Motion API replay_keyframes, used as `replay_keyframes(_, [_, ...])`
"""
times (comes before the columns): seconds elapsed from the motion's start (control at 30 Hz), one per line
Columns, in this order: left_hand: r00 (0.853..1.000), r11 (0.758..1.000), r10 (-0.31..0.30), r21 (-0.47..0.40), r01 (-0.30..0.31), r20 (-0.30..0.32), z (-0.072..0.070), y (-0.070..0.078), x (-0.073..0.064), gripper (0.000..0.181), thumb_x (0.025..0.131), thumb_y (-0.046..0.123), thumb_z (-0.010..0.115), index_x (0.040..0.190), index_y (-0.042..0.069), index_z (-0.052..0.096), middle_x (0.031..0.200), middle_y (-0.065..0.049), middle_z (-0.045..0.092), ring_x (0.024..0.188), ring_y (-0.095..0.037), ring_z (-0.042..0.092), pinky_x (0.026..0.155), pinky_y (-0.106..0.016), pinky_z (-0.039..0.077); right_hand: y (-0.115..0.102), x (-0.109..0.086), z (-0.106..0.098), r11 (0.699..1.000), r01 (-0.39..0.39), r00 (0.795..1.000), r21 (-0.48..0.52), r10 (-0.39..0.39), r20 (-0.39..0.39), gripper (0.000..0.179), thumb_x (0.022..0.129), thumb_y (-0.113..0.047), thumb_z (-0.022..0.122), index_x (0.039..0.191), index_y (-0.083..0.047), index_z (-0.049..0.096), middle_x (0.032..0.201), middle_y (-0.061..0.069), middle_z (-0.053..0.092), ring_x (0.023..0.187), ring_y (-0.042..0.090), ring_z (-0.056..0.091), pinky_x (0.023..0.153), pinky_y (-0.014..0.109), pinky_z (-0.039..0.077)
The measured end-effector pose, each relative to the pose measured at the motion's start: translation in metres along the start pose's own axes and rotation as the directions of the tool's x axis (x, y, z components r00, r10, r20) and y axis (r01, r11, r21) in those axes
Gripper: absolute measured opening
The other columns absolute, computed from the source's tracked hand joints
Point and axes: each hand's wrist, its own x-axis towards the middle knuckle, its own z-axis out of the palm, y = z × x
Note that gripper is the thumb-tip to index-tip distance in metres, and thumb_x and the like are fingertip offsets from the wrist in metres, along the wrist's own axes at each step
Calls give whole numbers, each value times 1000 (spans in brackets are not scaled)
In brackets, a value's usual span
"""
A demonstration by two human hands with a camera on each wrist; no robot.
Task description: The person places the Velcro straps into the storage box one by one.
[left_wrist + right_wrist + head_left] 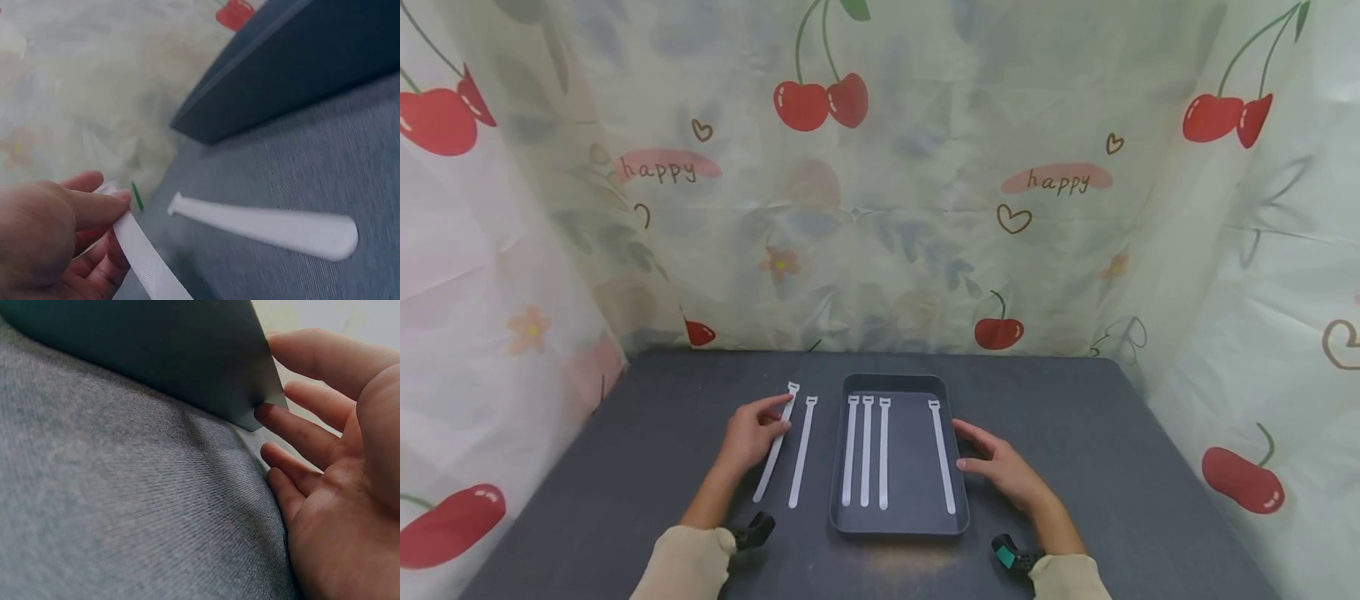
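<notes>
My left hand (749,434) pinches a white hook-and-loop cable tie (772,457) near its slotted head, between thumb and fingers. In the left wrist view this held cable tie (149,261) slants down from the fingertips. A second cable tie (802,452) lies on the table just right of it. Inside the dark grey tray (917,521), three cable ties (867,452) lie side by side at the left, and a single one (943,457) lies along the right side. My right hand (1006,473) touches the tray's right wall, its fingers (300,434) loosely extended.
A dark grey cloth-covered table (1075,417) carries everything. Behind and beside it hangs a pale curtain (895,175) printed with cherries and hearts. Black wrist bands (754,531) sit on both wrists.
</notes>
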Motion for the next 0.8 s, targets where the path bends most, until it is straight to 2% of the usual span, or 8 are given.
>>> replay_keyframes(0.07, [1000,999,30,-32,-30,-4,-1,8,1,33,84,4,74,117,8,71,96,-11,70,83,-23,65,64,-32,50,0,0,0,1000,3,1000,-3,-3,-1,65,88,-15,73,146,-8,44,149,13,41,140,33,30,111,58,20])
replay_keyframes(0.23, [998,994,55,-91,-56,-10,2,27,3,21,87,6,72,108,5,75,98,-10,71,82,-20,65,64,-29,50,0,1,-1,1000,16,1000,-8,-16,1,66,88,-15,72,146,-7,43,150,15,41,140,35,30,110,59,21])
replay_keyframes(0.47, [1000,987,20,-158,-20,0,10,52,5,19,88,7,71,106,7,75,96,-7,72,78,-16,62,63,-29,48,1,0,0,1000,10,1000,-6,-10,-5,65,88,-14,72,146,-8,44,150,14,41,140,34,30,110,58,21])
replay_keyframes(0.6, [1000,977,6,-211,-1,26,16,63,8,20,87,6,71,107,7,75,95,-7,72,75,-17,61,62,-30,48,0,0,0,1000,-4,1000,-5,4,-5,65,88,-17,73,146,-10,45,149,13,41,140,33,30,111,58,20])
replay_keyframes(0.8, [997,972,-3,-234,21,81,28,80,10,21,86,1,70,105,5,75,100,-7,71,84,-19,62,69,-32,49,1,0,0,1000,-5,1000,-7,5,-2,65,87,-18,74,145,-11,46,150,11,41,141,31,30,111,56,19])
